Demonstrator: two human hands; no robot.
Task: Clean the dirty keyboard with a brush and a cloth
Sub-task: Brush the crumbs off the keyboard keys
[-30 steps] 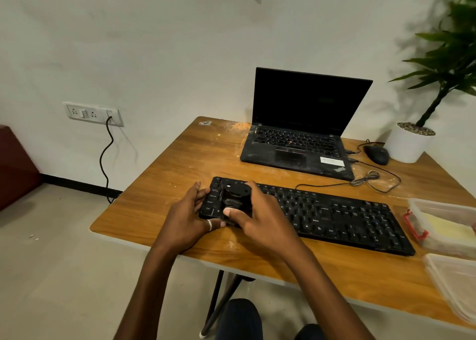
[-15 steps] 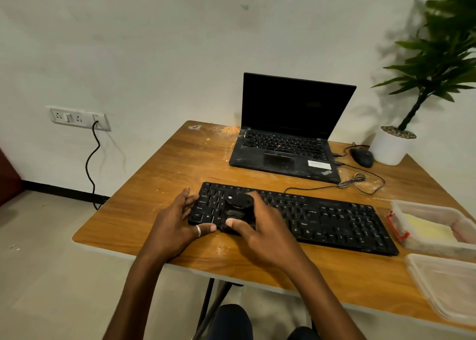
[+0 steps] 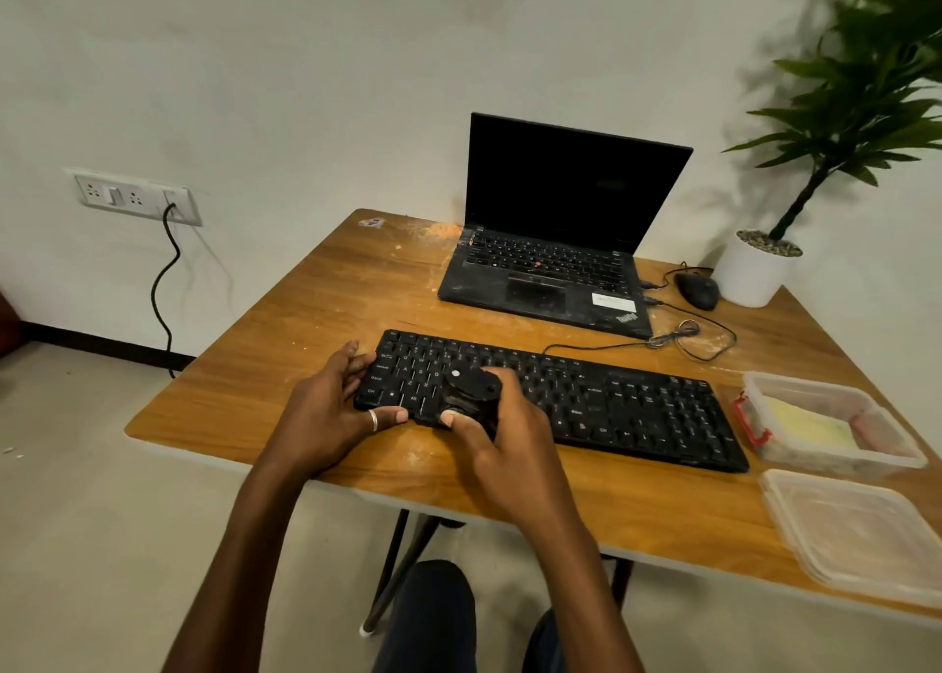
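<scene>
Dusty keyboard (image 3: 611,402) flat on table (image 3: 306,326). On keyboard's left keys: round black brush (image 3: 471,392), right hand (image 3: 509,443) fingers curled around it. At keyboard's left end: left hand (image 3: 326,417) fingers clasping it, thumb on front edge.

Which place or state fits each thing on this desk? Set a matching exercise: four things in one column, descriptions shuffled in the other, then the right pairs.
Column one
1. brush
2. laptop
3. mouse
4. left hand

Column two
A. beside the white plant pot
B. open, with a dark screen
C. gripped by the right hand, on the keyboard
D. holds the keyboard's left end

Pairs: 1-C, 2-B, 3-A, 4-D
</scene>
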